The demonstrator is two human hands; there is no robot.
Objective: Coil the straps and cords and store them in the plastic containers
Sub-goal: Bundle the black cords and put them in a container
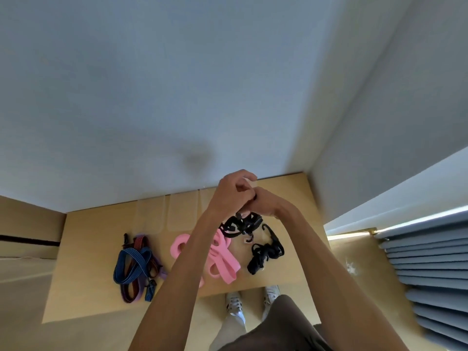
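Pale wood surface (291, 198) below a white wall carries a pink flat strap (222, 259), a blue striped strap bundle (131, 262) and a black cord clump (263, 254). Both hands, left (233, 193) and right (266, 203), meet raised, fingers curled around a black hooked cord (240, 225), apparently mid-coil. Next, I judge, it goes into a clear plastic container (181, 214), barely visible at the back.

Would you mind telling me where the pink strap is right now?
In the head view the pink strap lies loose on the table near its middle, between the blue striped strap on the left and the black cord bundle on the right.
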